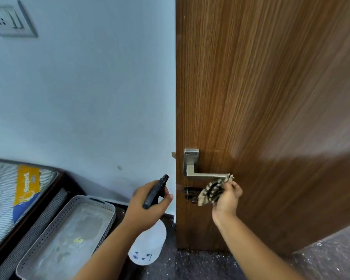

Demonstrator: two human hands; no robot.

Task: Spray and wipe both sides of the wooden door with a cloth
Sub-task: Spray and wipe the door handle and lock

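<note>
The brown wooden door point(267, 102) fills the right half of the view, its edge running down the middle. A metal lever handle point(202, 173) sits on it, with a dark latch point(190, 194) just below. My left hand point(148, 205) grips the black trigger head of a white spray bottle point(150, 245), nozzle pointing toward the door edge near the latch. My right hand point(227, 199) holds a bunched striped cloth point(212, 191) against the door just under the tip of the handle.
A pale wall point(89, 98) stands left of the door, with a socket plate point(10, 21) at the top left. A grey perforated tray point(69, 235) and a mattress point(10, 190) lie at the lower left. Dark speckled floor point(220, 265) runs below.
</note>
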